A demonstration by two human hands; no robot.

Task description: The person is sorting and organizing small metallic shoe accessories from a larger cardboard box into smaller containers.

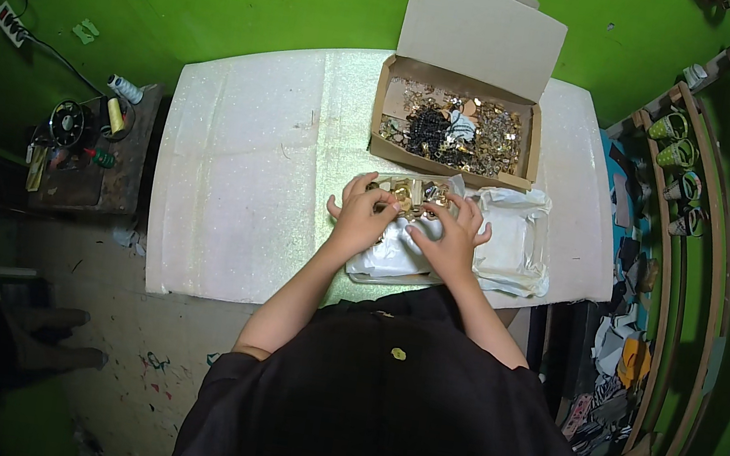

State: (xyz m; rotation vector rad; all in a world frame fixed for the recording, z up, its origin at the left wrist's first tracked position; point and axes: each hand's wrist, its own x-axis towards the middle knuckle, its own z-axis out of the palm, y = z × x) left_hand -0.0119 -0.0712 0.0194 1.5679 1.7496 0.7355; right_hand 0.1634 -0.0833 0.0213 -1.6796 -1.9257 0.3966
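A shallow box (392, 278) lined with white paper stands at the table's front edge, with shiny gold metal ornaments (404, 192) gathered at its far end. Over these ornaments my left hand (364, 219) is bent, thumb and forefinger pinched together at a small piece. My right hand (451, 243) faces it from the other side, its thumb and forefinger curled around a small thing. What each pinch holds is too small to make out. Just right of my right hand lies an open box lid or tray (508, 282) with crumpled white paper in it.
Behind the lined box, an open cardboard box (436, 161) holds many small trinkets, black beads and gold pieces. A pale sheet covers the table (240, 181). Thread spools (124, 88) stand on a small dark stand at left; a wooden rack with sandals (676, 154) leans at right.
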